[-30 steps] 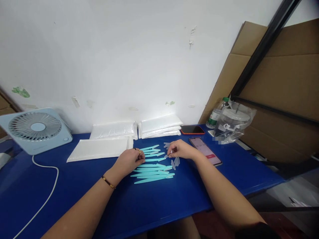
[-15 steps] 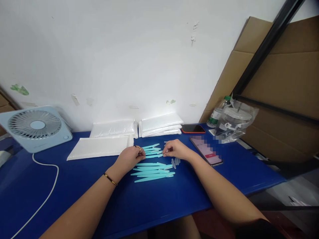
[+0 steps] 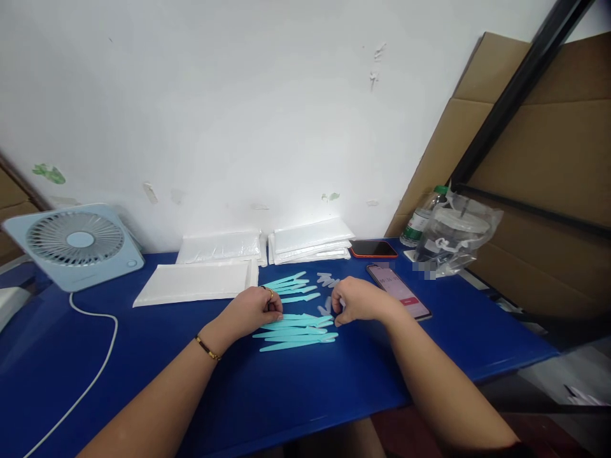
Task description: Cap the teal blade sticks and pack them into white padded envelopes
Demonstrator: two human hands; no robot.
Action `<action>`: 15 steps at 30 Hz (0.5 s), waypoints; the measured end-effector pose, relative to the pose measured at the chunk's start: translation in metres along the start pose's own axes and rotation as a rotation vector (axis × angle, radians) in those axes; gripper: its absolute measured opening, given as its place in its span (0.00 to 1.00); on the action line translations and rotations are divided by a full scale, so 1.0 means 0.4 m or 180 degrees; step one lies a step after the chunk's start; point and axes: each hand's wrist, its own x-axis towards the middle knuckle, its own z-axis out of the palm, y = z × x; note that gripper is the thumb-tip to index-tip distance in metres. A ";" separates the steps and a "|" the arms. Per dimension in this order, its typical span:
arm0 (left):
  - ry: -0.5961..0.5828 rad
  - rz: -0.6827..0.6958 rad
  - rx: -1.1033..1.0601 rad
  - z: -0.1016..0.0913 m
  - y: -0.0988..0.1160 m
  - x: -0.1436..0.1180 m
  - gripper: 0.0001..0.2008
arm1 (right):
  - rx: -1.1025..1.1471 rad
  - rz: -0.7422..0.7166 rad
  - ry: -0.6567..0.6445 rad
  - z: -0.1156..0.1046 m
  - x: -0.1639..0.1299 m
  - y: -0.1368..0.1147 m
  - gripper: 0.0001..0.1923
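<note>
Several teal plastic sticks [image 3: 296, 334] lie side by side in the middle of the blue table [image 3: 143, 356], with a second small group of teal sticks [image 3: 291, 286] just behind them. My left hand [image 3: 252, 310], with a ring and a bracelet, pinches the left end of one stick in the near group. My right hand [image 3: 359, 300] is curled at the right end of that group, fingertips pinched on a small clear cap [image 3: 326, 308]. More clear caps [image 3: 327, 278] lie behind my right hand.
Stacks of white packets [image 3: 195, 282] lie along the wall. A lit phone [image 3: 401, 291] and a dark phone [image 3: 373, 249] sit right of my hands. A blue fan [image 3: 79, 245] with a white cable [image 3: 95, 375] stands at left. A bottle [image 3: 420, 222], a plastic bag [image 3: 453, 235] and cardboard [image 3: 539, 159] are at right.
Both hands have come from the far group of sticks to the near group. My right hand moved down and to the right, toward the loose caps.
</note>
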 end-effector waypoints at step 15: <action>0.0115 -0.0304 0.0036 0.004 -0.005 0.003 0.11 | 0.0375 -0.0977 0.0627 0.012 0.043 -0.036 0.06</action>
